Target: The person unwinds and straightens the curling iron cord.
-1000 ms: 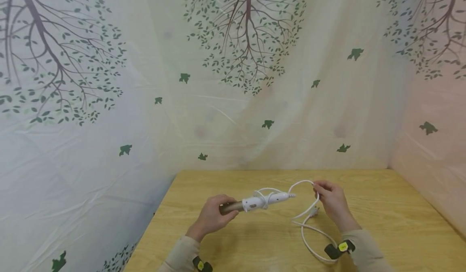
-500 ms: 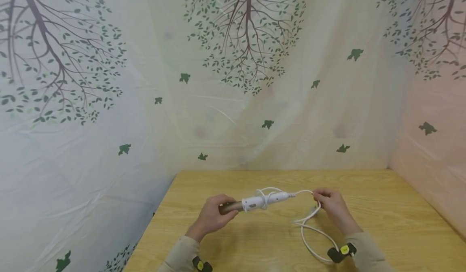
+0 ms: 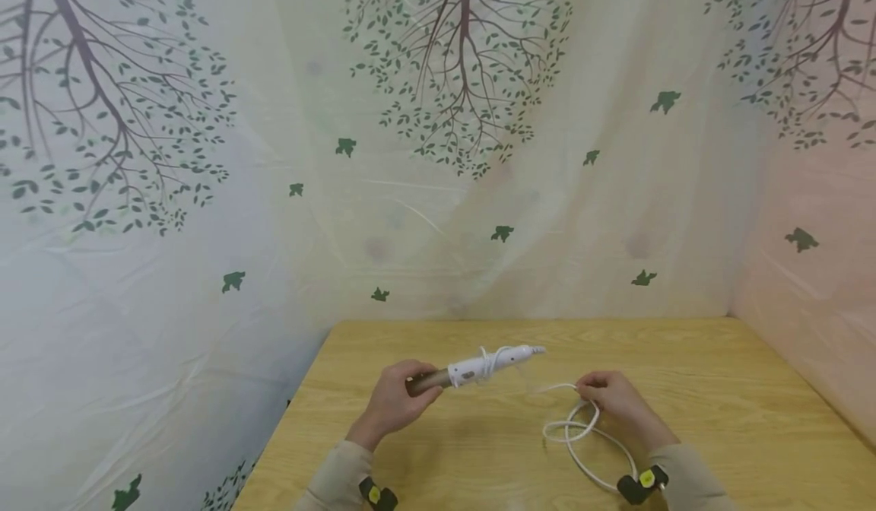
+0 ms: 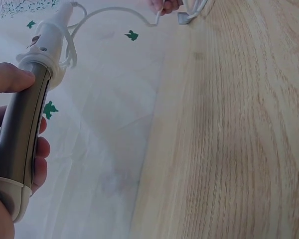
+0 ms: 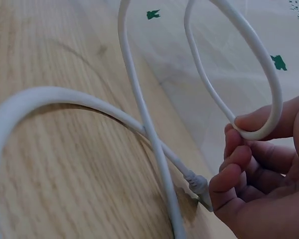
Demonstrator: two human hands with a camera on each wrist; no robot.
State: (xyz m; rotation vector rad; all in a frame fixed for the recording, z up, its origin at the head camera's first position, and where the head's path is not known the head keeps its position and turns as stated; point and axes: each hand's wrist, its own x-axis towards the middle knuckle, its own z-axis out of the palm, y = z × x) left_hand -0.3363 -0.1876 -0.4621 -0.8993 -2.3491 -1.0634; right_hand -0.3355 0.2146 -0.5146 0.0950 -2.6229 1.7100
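My left hand (image 3: pixel 391 406) grips the bronze barrel of what looks like a hair straightener (image 4: pixel 25 124), thumb along one side. Its white handle (image 3: pixel 472 369) points right and slightly up, with turns of white cord wound round it. To the right, my right hand (image 3: pixel 621 408) pinches the white cord (image 5: pixel 139 99) between thumb and fingertips. Below that hand the cord hangs in loose loops. Its plug (image 5: pixel 200 186) shows close to the right hand's fingers in the right wrist view; whether it touches them I cannot tell.
Both hands are above a wooden table (image 3: pixel 411 338). A pale sheet (image 3: pixel 438 214) printed with trees and green birds stands behind it and along both sides. Dark devices are strapped at both wrists.
The right hand has moved down and slightly left with the cord. The straightener has tilted up a little and shifted left, and the cord round its handle sits closer.
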